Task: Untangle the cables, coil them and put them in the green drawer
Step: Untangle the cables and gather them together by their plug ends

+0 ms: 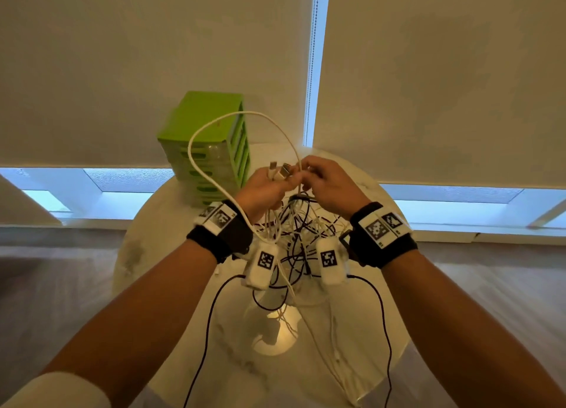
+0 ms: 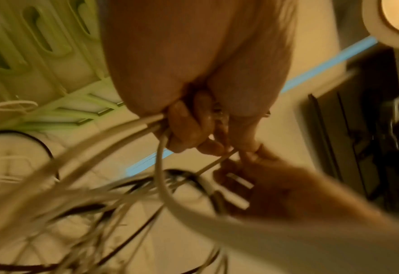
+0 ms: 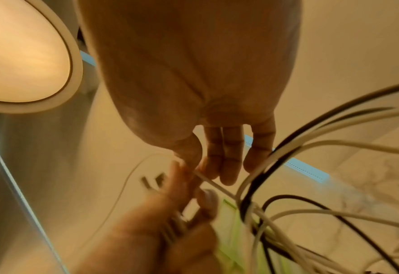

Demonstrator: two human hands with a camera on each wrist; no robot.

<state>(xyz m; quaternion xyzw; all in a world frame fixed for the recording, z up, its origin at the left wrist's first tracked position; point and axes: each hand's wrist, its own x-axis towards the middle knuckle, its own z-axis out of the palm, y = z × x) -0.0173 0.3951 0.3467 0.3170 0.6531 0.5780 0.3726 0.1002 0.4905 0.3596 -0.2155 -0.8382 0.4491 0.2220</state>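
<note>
**Cable tangle held above table**

While the tangle of cables (image 1: 294, 233) hangs below both wrists, left hand (image 1: 263, 187) clenches white strands and plug ends; right hand (image 1: 327, 184) pinches one white cable (image 1: 196, 138) beside it. Green drawer unit (image 1: 211, 144) stands beyond the left hand.

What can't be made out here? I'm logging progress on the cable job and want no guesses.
- Number of cables: the tangle overlaps itself under both hands, head view.
- Plug types in the left hand: too small, head view.
- Green drawer unit contents: fronts turned away; blurred in the left wrist view.
- Right hand pinch: fingers blurred, right wrist view.
</note>
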